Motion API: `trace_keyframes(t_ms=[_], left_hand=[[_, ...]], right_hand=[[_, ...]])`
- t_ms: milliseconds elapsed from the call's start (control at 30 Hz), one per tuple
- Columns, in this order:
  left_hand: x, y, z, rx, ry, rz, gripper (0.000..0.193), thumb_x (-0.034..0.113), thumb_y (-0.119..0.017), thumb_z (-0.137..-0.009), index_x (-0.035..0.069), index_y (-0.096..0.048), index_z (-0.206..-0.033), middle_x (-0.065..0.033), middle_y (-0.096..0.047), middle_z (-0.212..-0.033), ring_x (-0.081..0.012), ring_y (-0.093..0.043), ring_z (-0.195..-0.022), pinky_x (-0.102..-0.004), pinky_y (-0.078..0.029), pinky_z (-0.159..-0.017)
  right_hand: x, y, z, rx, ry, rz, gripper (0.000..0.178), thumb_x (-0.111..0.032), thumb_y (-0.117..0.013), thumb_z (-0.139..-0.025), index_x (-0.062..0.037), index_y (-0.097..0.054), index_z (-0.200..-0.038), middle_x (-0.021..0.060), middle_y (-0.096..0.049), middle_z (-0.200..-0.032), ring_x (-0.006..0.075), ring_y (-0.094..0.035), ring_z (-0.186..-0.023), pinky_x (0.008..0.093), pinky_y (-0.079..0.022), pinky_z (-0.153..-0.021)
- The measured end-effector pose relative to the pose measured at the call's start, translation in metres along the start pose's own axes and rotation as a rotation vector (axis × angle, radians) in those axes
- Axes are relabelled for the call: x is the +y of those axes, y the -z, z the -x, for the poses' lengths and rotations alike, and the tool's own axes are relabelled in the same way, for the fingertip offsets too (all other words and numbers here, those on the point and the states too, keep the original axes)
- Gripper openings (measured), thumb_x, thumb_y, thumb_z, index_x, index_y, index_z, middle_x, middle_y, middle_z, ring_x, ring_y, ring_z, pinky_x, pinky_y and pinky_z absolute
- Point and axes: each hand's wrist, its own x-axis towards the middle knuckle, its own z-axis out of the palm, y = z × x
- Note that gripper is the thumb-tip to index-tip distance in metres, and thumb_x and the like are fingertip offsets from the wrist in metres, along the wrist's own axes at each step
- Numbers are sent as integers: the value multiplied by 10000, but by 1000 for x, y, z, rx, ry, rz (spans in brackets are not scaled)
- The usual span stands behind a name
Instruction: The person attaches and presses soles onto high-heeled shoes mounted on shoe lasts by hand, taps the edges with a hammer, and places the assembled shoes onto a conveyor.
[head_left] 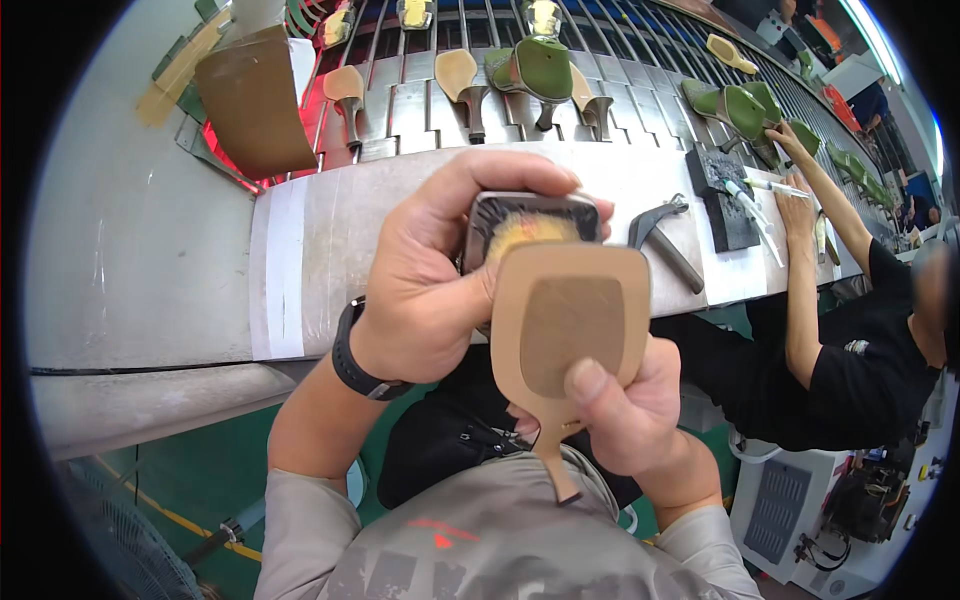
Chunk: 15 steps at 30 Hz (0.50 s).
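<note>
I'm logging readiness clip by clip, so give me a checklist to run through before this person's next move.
1. Left hand gripping the dark block: ok.
2. Right hand gripping the tan paddle-shaped piece: ok, thumb on its face.
3. One hand free: not ok, both are occupied.
4. Hammer apart from both hands: ok, lying on the table.
5. Co-worker's hands away from the held things: ok.
6. Piece touching block: cannot tell, they overlap.
</note>
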Motion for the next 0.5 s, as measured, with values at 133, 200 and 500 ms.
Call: trace_keyframes(t_ms=[133, 200, 500], left_hand=[[4, -2, 7, 66, 121, 259, 418, 209, -696, -1028, 21, -519, -1357, -350, -660, -1311, -425, -689, -1220, -520, -576, -1050], [-1, 0, 9, -54, -7, 6, 564, 369, -760, -989, 11, -509, -1345, -355, -652, -1319, -421, -690, -1213, -529, -573, -1052], [-9, -1, 13, -132, -130, -148, 814, 456, -900, -831, -22, -491, -1347, -344, -660, -1279, -406, -680, -1230, -531, -573, -1044]], right_hand=[[1, -2, -7, 38, -13, 27, 266, -146, -645, -1062, 80, -763, -984, 128, -779, -825, 119, -709, -698, 265, -582, -616], [4, -2, -5, 35, -13, 90, 263, -145, -650, -1060, 73, -771, -974, 121, -781, -812, 122, -714, -688, 264, -582, -611], [5, 1, -2, 34, -5, 86, 253, -137, -649, -1057, 73, -776, -995, 118, -784, -812, 135, -734, -706, 274, -594, -625]])
